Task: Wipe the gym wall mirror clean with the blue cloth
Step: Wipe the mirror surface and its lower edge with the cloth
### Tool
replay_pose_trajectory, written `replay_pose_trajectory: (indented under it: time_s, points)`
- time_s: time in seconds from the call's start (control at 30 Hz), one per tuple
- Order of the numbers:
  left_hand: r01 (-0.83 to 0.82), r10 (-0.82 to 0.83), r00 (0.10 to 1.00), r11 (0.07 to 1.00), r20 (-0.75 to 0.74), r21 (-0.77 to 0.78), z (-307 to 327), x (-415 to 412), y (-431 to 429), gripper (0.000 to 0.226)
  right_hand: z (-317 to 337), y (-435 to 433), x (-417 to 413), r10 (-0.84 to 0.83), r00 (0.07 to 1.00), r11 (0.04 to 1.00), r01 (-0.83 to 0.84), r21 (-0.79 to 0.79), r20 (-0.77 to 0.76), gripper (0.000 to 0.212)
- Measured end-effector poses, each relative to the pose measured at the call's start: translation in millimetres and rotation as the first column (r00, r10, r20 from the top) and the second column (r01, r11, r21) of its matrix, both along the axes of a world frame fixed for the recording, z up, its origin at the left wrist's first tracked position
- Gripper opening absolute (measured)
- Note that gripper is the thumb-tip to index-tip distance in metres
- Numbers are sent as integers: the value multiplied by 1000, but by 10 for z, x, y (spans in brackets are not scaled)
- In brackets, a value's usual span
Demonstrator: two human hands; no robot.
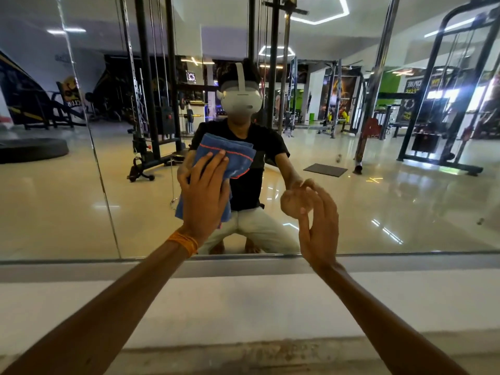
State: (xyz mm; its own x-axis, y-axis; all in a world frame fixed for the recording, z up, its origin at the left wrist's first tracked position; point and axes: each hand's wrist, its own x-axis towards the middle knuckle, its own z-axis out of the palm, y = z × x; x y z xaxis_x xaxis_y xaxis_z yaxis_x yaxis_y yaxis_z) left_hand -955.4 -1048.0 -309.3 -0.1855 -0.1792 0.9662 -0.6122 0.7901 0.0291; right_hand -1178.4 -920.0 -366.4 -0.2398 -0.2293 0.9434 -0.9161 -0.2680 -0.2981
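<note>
Against the mirror (378, 201), low down: pressing the blue cloth (232, 155) flat with the straight-fingered left hand (204, 193), bracing the empty right hand (319, 223) open beside it. Likely covering 1 patch, leaving most glass undone.

Single head cam, wide-angle. Faces the wall mirror (378, 198) square-on, pitched slightly down, close enough that left hand (205, 193) and right hand (319, 220) both reach the glass. White ledge (243, 301) under the mirror fills the lower frame. The headset (240, 101) carrying the cam shows reflected, upper centre.
</note>
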Motion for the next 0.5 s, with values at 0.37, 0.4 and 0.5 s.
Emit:
replay_pose_trajectory:
  time_s: [0.37,0.4,0.5]
  points:
    - [664,-422,740,582,-523,469,-1183,-115,998,41,-603,288,910,416,500,733,-679,45,760,28]
    - [693,-410,715,517,-566,501,-1302,-138,1067,42,-650,314,963,399,421,690,-723,35,814,31]
    - [738,-396,675,342,-623,582,-1572,-214,1258,40,-836,377,1058,312,264,621,-784,14,913,40]
